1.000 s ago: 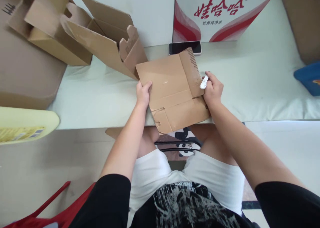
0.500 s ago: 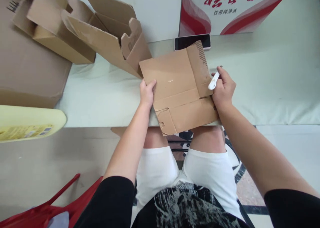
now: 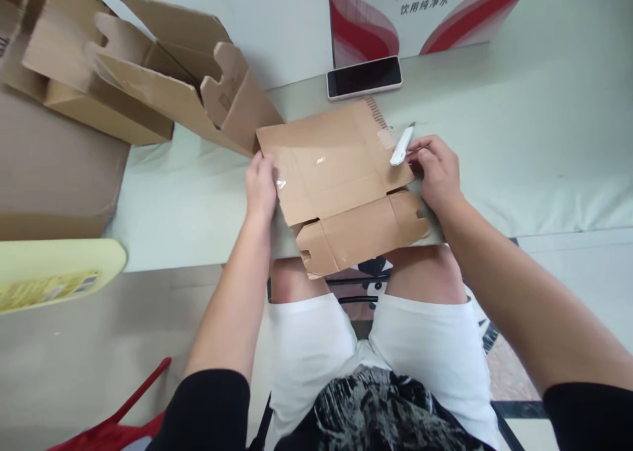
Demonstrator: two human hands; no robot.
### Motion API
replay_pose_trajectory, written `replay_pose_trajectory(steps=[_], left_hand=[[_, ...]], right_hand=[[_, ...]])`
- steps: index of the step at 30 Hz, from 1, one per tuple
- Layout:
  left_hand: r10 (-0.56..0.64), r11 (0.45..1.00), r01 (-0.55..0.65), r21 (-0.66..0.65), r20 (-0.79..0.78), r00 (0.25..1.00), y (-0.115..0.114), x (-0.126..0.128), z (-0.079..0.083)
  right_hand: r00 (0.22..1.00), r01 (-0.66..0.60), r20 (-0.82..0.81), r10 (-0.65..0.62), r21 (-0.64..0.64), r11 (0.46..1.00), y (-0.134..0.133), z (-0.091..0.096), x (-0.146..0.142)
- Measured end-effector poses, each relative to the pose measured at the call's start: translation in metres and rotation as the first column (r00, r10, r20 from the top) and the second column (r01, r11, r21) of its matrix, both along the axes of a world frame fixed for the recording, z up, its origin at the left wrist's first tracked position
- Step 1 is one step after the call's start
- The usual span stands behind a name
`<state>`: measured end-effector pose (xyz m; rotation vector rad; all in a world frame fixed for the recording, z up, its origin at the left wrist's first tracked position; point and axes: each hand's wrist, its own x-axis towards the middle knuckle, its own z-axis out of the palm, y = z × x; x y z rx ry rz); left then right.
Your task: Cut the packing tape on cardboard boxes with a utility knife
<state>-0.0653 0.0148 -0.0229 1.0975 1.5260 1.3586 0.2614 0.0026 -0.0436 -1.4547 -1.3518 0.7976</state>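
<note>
A flattened brown cardboard box (image 3: 336, 174) lies at the near edge of the pale green table (image 3: 519, 148), its lower flap hanging over my knees. My left hand (image 3: 260, 187) presses on the box's left edge, fingers closed against it. My right hand (image 3: 438, 171) is at the box's right edge and grips a small white utility knife (image 3: 401, 146) that points up and to the right over the cardboard.
A black phone (image 3: 364, 77) lies behind the box, in front of a red and white carton (image 3: 395, 16). Opened cardboard boxes (image 3: 163, 82) pile up at the back left. A yellow board (image 3: 54, 273) is at the left, a red chair (image 3: 123, 418) below.
The cardboard has dropped from tilted up to lying flatter on the table. Both hands came down with it, and the knife now sits over its upper right corner.
</note>
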Motion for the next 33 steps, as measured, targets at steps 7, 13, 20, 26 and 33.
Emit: replay_pose_trajectory(steps=[7, 13, 20, 26, 33], left_hand=[[0.064, 0.964, -0.196, -0.181, -0.557, 0.828, -0.109, -0.005, 0.015], [-0.064, 0.962, -0.083, -0.261, -0.508, 0.859, -0.166, 0.024, 0.003], [-0.063, 0.969, -0.048, -0.241, -0.433, 0.899, -0.157, 0.036, 0.009], [-0.017, 0.972, -0.058, -0.229, -0.312, 0.95, -0.153, 0.044, -0.001], [0.043, 0.996, -0.057, -0.066, -0.197, 0.979, -0.155, 0.048, 0.002]], right_hand=[[0.99, -0.087, 0.112, 0.085, 0.013, 0.996, -0.002, 0.0, 0.0], [0.992, -0.089, 0.098, 0.083, 0.056, 0.994, -0.004, 0.004, -0.002], [0.992, -0.023, 0.125, 0.015, 0.061, 0.998, -0.004, 0.004, -0.005], [0.993, -0.043, 0.113, 0.038, 0.042, 0.998, -0.003, 0.001, -0.001], [0.979, -0.201, -0.061, 0.195, -0.119, 0.972, -0.04, 0.009, -0.004]])
